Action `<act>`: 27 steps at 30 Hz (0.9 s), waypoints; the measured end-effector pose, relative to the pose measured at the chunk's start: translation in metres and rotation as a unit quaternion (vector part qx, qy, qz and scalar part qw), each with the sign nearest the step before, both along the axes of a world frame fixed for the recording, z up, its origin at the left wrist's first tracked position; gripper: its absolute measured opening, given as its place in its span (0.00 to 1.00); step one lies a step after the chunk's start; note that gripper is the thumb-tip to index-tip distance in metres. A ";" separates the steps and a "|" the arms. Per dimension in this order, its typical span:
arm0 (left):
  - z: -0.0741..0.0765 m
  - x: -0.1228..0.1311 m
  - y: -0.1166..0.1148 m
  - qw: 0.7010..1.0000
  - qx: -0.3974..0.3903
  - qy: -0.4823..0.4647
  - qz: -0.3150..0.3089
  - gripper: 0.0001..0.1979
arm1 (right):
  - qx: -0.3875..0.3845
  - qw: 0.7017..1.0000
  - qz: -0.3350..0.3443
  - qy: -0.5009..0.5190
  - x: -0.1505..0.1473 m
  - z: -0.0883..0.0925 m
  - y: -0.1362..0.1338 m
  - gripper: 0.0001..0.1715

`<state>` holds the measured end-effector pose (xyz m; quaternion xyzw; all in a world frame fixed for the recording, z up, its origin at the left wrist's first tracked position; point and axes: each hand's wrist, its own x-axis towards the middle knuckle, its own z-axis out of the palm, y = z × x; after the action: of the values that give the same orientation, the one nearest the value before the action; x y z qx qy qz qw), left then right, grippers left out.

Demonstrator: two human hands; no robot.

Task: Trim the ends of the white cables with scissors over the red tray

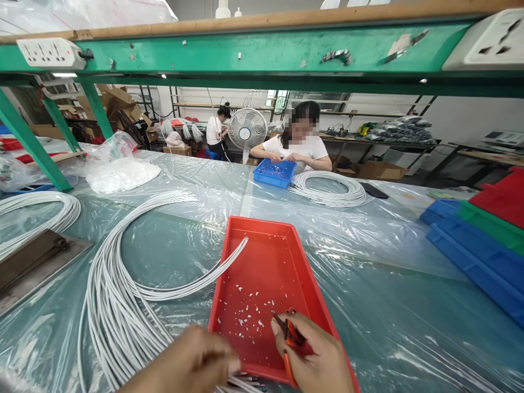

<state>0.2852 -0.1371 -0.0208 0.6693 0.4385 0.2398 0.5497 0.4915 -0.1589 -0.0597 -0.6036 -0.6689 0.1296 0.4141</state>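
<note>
My right hand (315,355) is closed around small wire cutters (291,339) with orange handles and dark jaws, over the near right part of a red tray (315,284). Small white scraps (245,316) lie scattered in the tray. My left hand (196,360), blurred by motion, is at the tray's near left corner with its fingers curled together; what they hold, if anything, I cannot make out. Just below it, several cable ends (241,385) show at the frame's bottom edge. A large looped bundle of white cables (118,289) lies left of the tray, some ends reaching over its rim.
Opposite, a person (301,144) works over a blue tray (275,174) beside a cable coil (331,188). Stacked bins (478,240) stand right. A metal plate with a block (41,262) and another coil (53,207) lie left. A green shelf beam (262,54) crosses above.
</note>
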 end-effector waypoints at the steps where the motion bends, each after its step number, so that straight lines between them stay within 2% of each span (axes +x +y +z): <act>1: 0.002 0.004 0.015 0.989 0.114 0.087 -0.031 0.14 | -0.002 1.000 -0.002 0.003 0.001 -0.001 0.001 0.08; 2: 0.004 0.009 0.031 0.961 0.218 0.170 -0.021 0.12 | -0.004 1.000 -0.004 0.009 0.002 -0.003 0.001 0.08; 3: 0.003 0.015 0.047 0.920 0.302 0.249 0.005 0.12 | -0.007 1.000 -0.006 0.015 0.003 -0.004 0.002 0.08; 7: -0.012 0.035 0.095 0.876 0.347 0.330 0.057 0.11 | -0.015 1.000 -0.006 0.019 0.005 -0.012 0.004 0.08; 10: -0.026 0.040 0.105 0.859 0.357 0.365 0.040 0.08 | -0.016 0.999 -0.008 0.033 0.005 -0.017 0.005 0.07; 14: -0.031 0.035 0.088 0.846 0.392 0.360 0.010 0.11 | -0.026 0.998 -0.007 0.052 0.003 -0.019 0.005 0.08; 20: -0.036 0.020 0.056 0.834 0.446 0.323 0.023 0.13 | -0.069 0.990 -0.024 0.118 0.003 -0.013 0.011 0.13; 27: -0.054 0.009 0.032 0.826 0.528 0.193 0.046 0.10 | -0.118 0.953 -0.042 0.276 0.000 0.007 0.024 0.19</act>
<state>0.2945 -0.1047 -0.0751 0.8692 0.3721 0.3255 0.0045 0.4911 -0.1353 -0.0529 -0.6163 -0.4823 0.3521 0.5134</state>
